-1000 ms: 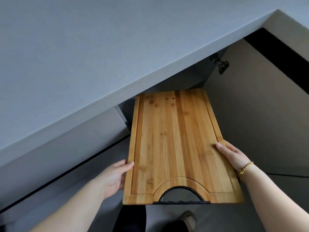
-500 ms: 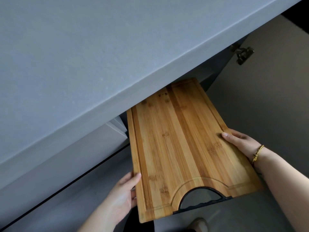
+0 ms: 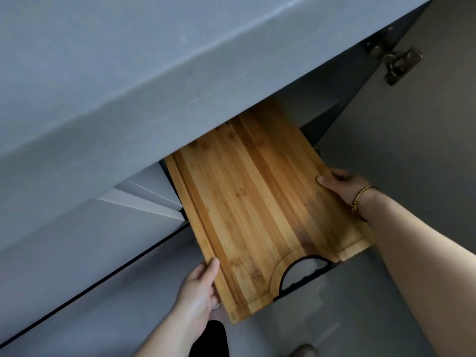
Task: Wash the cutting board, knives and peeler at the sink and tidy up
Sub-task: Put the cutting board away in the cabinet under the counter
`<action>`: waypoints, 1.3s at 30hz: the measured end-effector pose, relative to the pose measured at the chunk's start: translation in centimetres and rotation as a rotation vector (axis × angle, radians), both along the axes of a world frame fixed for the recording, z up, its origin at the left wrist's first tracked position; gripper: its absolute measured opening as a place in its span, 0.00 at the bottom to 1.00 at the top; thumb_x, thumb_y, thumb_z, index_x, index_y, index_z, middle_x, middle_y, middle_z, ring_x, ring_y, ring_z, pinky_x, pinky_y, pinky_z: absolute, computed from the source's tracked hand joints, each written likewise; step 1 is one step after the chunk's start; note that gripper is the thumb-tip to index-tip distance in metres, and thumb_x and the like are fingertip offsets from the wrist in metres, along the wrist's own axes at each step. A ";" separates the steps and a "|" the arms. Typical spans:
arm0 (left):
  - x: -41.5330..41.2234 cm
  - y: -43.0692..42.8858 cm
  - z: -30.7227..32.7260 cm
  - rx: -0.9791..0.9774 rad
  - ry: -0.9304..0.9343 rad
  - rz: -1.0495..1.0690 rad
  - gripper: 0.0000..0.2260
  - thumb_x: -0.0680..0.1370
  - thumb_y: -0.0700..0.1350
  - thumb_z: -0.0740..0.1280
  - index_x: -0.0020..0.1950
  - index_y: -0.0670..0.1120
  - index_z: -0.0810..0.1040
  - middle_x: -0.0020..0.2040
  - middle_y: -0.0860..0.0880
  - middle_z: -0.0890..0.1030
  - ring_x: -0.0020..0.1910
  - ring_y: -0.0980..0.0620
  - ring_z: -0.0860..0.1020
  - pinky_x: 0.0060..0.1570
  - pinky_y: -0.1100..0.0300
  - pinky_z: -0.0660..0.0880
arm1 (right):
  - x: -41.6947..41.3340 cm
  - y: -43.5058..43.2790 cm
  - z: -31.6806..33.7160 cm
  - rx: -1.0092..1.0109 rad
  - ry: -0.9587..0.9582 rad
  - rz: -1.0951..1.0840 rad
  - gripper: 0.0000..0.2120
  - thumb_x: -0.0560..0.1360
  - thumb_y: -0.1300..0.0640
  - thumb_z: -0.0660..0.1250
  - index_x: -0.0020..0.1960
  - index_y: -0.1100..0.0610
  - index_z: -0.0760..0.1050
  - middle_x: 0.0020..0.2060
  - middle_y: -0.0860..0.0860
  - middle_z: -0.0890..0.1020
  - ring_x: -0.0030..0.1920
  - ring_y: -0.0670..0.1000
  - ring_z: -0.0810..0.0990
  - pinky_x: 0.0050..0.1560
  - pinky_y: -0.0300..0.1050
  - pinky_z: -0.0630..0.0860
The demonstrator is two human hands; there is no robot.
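- Grey countertop (image 3: pixel 128 60) spreads above and left of your left hand (image 3: pixel 198 287).
- Metal hinge (image 3: pixel 398 64) (on the open cabinet door (image 3: pixel 425 163)) sits well above your right hand (image 3: pixel 342 184).
- Shoe tip (image 3: pixel 304 351) lies below your left hand, off to its right.

Both bare forearms reach forward and up from the bottom of the view. The left hand (image 3: pixel 199 288) grips the left long edge of the cutting board (image 3: pixel 257 202) close to its near corner, with the thumb laid flat on top and the fingers tucked underneath. The right hand (image 3: pixel 342 185) holds the opposite long edge about halfway along, thumb on the top face, fingers wrapped round the rim. The right arm stretches further out than the left. A thin bracelet (image 3: pixel 362 195) circles the right wrist.
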State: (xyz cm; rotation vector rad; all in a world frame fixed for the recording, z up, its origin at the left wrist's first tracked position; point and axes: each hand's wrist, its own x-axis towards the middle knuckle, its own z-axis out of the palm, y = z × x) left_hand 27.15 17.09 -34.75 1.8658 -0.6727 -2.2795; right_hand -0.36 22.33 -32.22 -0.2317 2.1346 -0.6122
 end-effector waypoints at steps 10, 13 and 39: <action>-2.1 -1.0 -2.8 -0.035 0.036 0.072 0.06 0.79 0.43 0.59 0.52 0.45 0.74 0.47 0.43 0.81 0.46 0.47 0.80 0.33 0.59 0.80 | -1.7 -4.6 -2.4 -0.027 0.183 0.167 0.20 0.79 0.51 0.58 0.70 0.52 0.65 0.66 0.56 0.71 0.66 0.57 0.69 0.62 0.45 0.65; -2.7 -1.9 -2.9 -0.076 0.036 0.108 0.06 0.79 0.43 0.58 0.49 0.45 0.74 0.45 0.45 0.81 0.44 0.49 0.79 0.30 0.62 0.79 | -1.8 -5.9 -2.8 -0.052 0.217 0.171 0.21 0.79 0.50 0.57 0.71 0.52 0.63 0.67 0.55 0.70 0.66 0.57 0.68 0.64 0.45 0.65; -2.8 -3.6 -2.7 -0.127 0.056 0.079 0.08 0.80 0.42 0.57 0.56 0.43 0.72 0.45 0.47 0.79 0.44 0.52 0.77 0.49 0.53 0.71 | 10.1 4.6 -4.5 -0.624 -0.756 -1.088 0.09 0.79 0.54 0.55 0.46 0.57 0.70 0.44 0.55 0.78 0.42 0.53 0.80 0.31 0.39 0.80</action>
